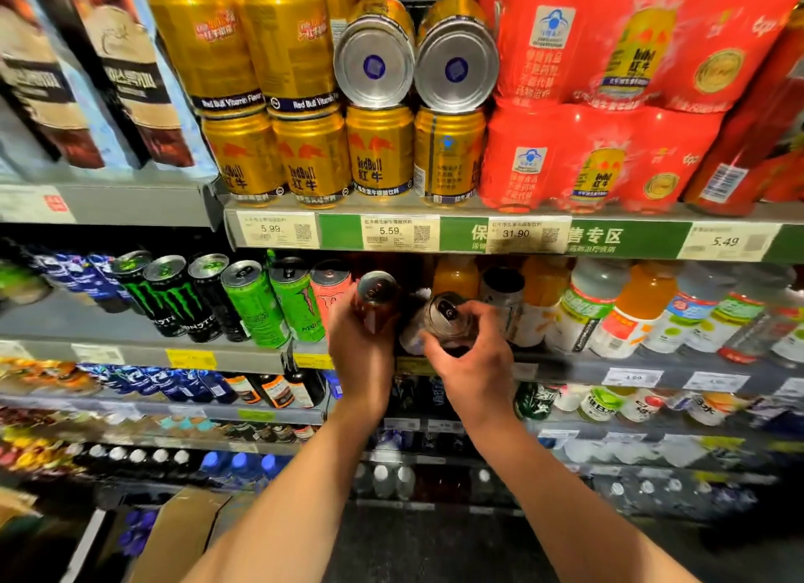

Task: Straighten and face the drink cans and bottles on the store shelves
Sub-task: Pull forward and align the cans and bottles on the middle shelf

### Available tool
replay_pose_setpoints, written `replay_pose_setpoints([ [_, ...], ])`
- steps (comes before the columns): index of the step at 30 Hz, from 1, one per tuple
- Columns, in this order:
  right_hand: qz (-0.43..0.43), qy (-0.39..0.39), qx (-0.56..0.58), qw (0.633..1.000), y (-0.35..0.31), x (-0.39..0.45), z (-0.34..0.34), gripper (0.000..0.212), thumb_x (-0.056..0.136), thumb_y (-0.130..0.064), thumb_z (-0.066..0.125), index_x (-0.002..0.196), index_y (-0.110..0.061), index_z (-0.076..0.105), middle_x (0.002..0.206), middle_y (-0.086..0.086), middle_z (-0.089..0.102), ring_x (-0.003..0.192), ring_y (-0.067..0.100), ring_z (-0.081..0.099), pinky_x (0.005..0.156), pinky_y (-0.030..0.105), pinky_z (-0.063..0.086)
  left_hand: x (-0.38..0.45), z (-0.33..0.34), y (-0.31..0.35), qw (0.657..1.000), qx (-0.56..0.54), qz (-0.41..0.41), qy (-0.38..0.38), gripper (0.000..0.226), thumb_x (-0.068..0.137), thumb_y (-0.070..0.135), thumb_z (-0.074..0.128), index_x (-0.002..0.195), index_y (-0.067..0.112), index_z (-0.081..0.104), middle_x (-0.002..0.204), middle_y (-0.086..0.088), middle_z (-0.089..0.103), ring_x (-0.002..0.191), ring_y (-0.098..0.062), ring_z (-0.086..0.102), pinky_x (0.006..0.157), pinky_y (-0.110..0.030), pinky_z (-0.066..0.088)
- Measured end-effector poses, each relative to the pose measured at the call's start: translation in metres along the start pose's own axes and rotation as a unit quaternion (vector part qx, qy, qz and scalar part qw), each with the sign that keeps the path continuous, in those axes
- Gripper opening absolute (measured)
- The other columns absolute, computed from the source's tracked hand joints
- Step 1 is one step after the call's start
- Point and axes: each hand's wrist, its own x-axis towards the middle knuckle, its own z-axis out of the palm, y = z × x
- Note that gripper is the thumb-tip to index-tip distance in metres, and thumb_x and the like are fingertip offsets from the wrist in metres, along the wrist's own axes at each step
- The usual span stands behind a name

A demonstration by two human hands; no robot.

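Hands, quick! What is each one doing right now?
Left hand: holding a dark can on the shelf.
Right hand: holding a silver-topped can beside it.

1 view only, head-mounted, wide-angle. It faces the store shelving (452, 234) head-on at close range, pitched slightly down. Both forearms enter from the bottom edge toward frame centre. Upper shelf fills the top of the frame; floor shows at the bottom. Edges bow and blur. No second view shares coverage.
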Motion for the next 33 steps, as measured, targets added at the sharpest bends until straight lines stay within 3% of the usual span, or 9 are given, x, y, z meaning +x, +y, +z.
replay_pose_setpoints([
  [4,-0.002,0.01,-0.02,1.0,-0.006,0.009,0.021,0.052,0.074,-0.035,0.081,0.115,-0.028,0.05,0.105,-0.001,0.067,0.095,0.019,0.065,0.081,0.04,0.055,0.006,-0.004,-0.01,1.0,-0.004,-0.023,-0.011,0.04,0.074,0.029,0.086,0.109,0.024,0.069,0.101,0.011,0.072,0.092,0.001,0.067,0.072,-0.008,0.045],
  [7,0.015,0.011,-0.043,0.999,-0.011,0.019,0.036,0.058,0.076,-0.036,0.078,0.127,-0.023,0.054,0.113,0.003,0.068,0.104,0.023,0.064,0.086,0.038,0.054,0.011,-0.007,-0.018,1.0,0.014,0.004,-0.022,0.059,0.074,0.021,0.085,0.128,0.019,0.059,0.124,-0.001,0.065,0.116,-0.016,0.06,0.098,-0.03,0.048],
  [11,0.014,-0.001,-0.075,0.997,-0.016,0.028,0.052,0.054,0.081,-0.038,0.074,0.13,-0.025,0.054,0.117,0.004,0.068,0.108,0.024,0.063,0.087,0.035,0.053,0.014,-0.006,-0.025,0.999,0.028,0.03,-0.021,0.067,0.078,0.019,0.08,0.138,0.014,0.051,0.143,-0.01,0.051,0.137,-0.029,0.045,0.108,-0.046,0.04],
  [15,-0.003,0.005,-0.113,0.994,-0.023,0.03,0.061,0.045,0.084,-0.037,0.071,0.126,-0.024,0.059,0.123,0.002,0.06,0.104,0.02,0.061,0.082,0.024,0.048,0.018,-0.008,-0.028,0.998,0.033,0.03,-0.032,0.065,0.077,0.022,0.081,0.136,0.013,0.053,0.142,-0.011,0.051,0.135,-0.03,0.046,0.108,-0.046,0.04],
  [19,0.01,0.014,-0.126,0.992,-0.031,0.028,0.065,0.024,0.086,-0.029,0.067,0.108,-0.035,0.06,0.104,-0.014,0.045,0.09,0.011,0.06,0.063,0.006,0.036,0.027,-0.011,-0.036,0.997,0.031,0.023,-0.065,0.044,0.082,0.027,0.076,0.12,0.014,0.06,0.122,-0.009,0.062,0.119,-0.027,0.057,0.098,-0.044,0.047],
  [21,-0.003,0.018,-0.151,0.988,-0.032,0.029,0.067,0.019,0.088,-0.028,0.066,0.105,-0.031,0.059,0.1,-0.01,0.038,0.088,0.016,0.055,0.064,0.014,0.038,0.031,-0.012,-0.039,0.996,0.03,0.019,-0.086,0.04,0.081,0.029,0.075,0.118,0.018,0.063,0.115,-0.003,0.064,0.111,-0.022,0.06,0.093,-0.041,0.049],
  [25,0.035,0.011,-0.262,0.964,-0.034,0.032,0.072,0.05,0.09,-0.035,0.066,0.133,-0.014,0.053,0.113,0.004,0.039,0.097,0.024,0.052,0.081,0.032,0.043,0.026,-0.012,-0.038,0.996,0.059,0.039,-0.049,0.058,0.078,0.027,0.076,0.13,0.017,0.051,0.139,-0.011,0.048,0.134,-0.028,0.043,0.111,-0.043,0.04],
  [30,0.037,0.014,-0.278,0.96,-0.037,0.027,0.076,0.053,0.093,-0.029,0.064,0.14,-0.012,0.048,0.116,0.01,0.043,0.101,0.028,0.055,0.087,0.035,0.047,0.029,-0.009,-0.042,0.988,0.087,0.125,-0.039,0.066,0.071,0.028,0.087,0.122,0.004,0.053,0.132,-0.018,0.045,0.117,-0.041,0.056,0.093,-0.05,0.051],
  [33,0.051,0.014,-0.263,0.963,-0.037,0.023,0.074,0.055,0.094,-0.028,0.062,0.143,-0.016,0.043,0.119,0.009,0.042,0.104,0.026,0.053,0.087,0.036,0.047,0.028,-0.012,-0.041,0.992,0.079,0.062,-0.074,0.069,0.077,0.036,0.083,0.132,0.019,0.045,0.132,-0.005,0.054,0.111,-0.031,0.063,0.086,-0.044,0.056],
])
